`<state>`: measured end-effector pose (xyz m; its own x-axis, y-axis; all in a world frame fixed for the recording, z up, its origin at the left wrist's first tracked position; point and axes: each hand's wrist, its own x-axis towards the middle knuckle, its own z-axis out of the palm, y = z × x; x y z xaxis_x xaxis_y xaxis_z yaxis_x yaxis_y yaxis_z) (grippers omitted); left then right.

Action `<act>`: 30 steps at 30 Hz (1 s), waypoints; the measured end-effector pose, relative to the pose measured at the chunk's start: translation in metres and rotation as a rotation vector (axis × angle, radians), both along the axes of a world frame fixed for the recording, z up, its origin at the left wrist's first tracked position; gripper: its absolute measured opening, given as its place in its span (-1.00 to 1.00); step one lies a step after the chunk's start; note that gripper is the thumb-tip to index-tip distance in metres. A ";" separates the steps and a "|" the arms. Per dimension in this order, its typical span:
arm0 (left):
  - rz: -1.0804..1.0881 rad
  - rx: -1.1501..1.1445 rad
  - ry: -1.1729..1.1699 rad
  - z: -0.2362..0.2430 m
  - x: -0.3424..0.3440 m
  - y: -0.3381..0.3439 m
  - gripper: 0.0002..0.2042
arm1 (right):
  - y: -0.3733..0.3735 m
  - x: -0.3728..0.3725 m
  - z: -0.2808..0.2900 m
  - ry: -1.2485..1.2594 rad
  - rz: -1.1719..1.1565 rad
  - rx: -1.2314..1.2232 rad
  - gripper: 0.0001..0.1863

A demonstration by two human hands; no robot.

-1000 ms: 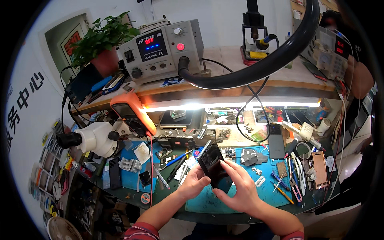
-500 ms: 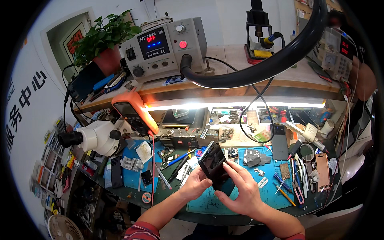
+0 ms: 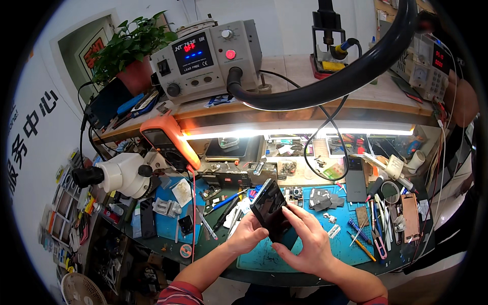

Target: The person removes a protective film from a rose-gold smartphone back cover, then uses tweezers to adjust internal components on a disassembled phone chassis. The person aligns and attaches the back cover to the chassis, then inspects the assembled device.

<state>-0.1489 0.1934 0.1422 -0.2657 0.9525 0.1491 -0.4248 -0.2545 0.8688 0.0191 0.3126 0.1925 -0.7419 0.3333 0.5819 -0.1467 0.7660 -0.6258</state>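
Note:
A dark smartphone [image 3: 272, 209] is held tilted above the blue work mat [image 3: 259, 256], its glossy black face turned up toward me. My left hand [image 3: 249, 235] grips its left and lower side, with the thumb along the edge and the other fingers hidden behind it. On the right side, my right hand [image 3: 307, 241] holds the phone's edge, fingers lying along its upper right and thumb near the lower end. Just beyond the phone, small camera-like parts [image 3: 293, 194] rest on the bench.
An orange multimeter [image 3: 170, 145] leans at the shelf, beside a white microscope [image 3: 124, 175]. Overhead arcs a thick black hose from a grey hot-air station [image 3: 208, 61]. Screwdrivers and tweezers [image 3: 378, 223] crowd the right. Another phone [image 3: 356, 180] lies behind them. A person's arm [image 3: 461, 99] shows far right.
Both hands keep their hold on the phone, which has shifted very slightly to the left. Nothing else on the bench has visibly moved.

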 end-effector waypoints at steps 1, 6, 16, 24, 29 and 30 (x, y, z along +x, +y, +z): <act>-0.001 0.003 0.000 0.000 0.000 0.001 -0.16 | 0.000 0.000 0.000 0.001 0.000 0.001 -0.25; -0.010 -0.003 0.014 -0.006 -0.003 0.000 -0.15 | 0.000 0.001 -0.001 -0.011 0.001 0.012 -0.22; 0.007 -0.006 0.016 0.000 0.000 0.000 -0.11 | 0.000 0.001 -0.001 -0.014 0.004 0.003 -0.22; -0.008 -0.017 0.020 -0.006 -0.003 -0.001 -0.11 | 0.000 0.001 -0.001 -0.016 0.008 0.001 -0.22; 0.026 -0.009 0.042 -0.006 -0.002 0.000 -0.12 | 0.000 0.002 0.000 -0.008 0.013 0.003 -0.24; 0.033 -0.003 0.044 -0.005 -0.001 0.001 -0.13 | 0.000 0.002 0.000 -0.001 0.014 0.008 -0.24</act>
<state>-0.1503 0.1941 0.1369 -0.2904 0.9436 0.1589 -0.3775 -0.2655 0.8871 0.0212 0.3126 0.1925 -0.7473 0.3180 0.5835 -0.1571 0.7686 -0.6202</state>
